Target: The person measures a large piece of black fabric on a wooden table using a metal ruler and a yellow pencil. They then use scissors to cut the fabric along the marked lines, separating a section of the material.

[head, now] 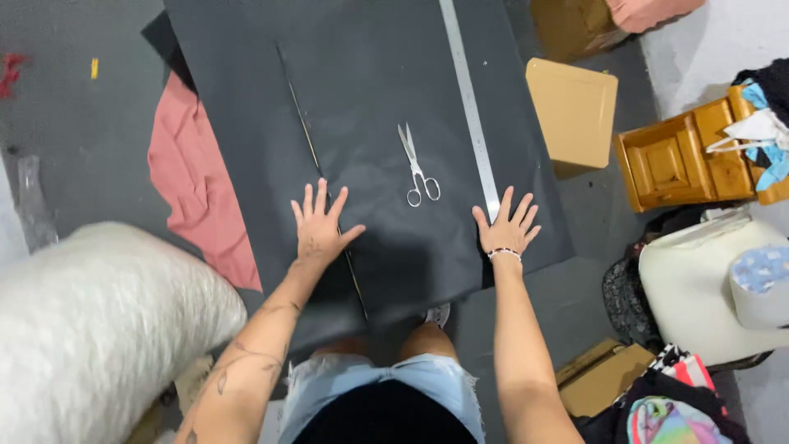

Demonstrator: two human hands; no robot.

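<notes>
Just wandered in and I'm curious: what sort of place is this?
Probably a small sewing or upholstery workshop. Both hands press flat a large black sheet with scissors and a long metal ruler on it, with pink fabric beside.

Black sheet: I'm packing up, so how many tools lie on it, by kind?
Scissors: 1
Long metal ruler: 1
Thin dark rod: 1
Total: 3 on the black sheet
</notes>
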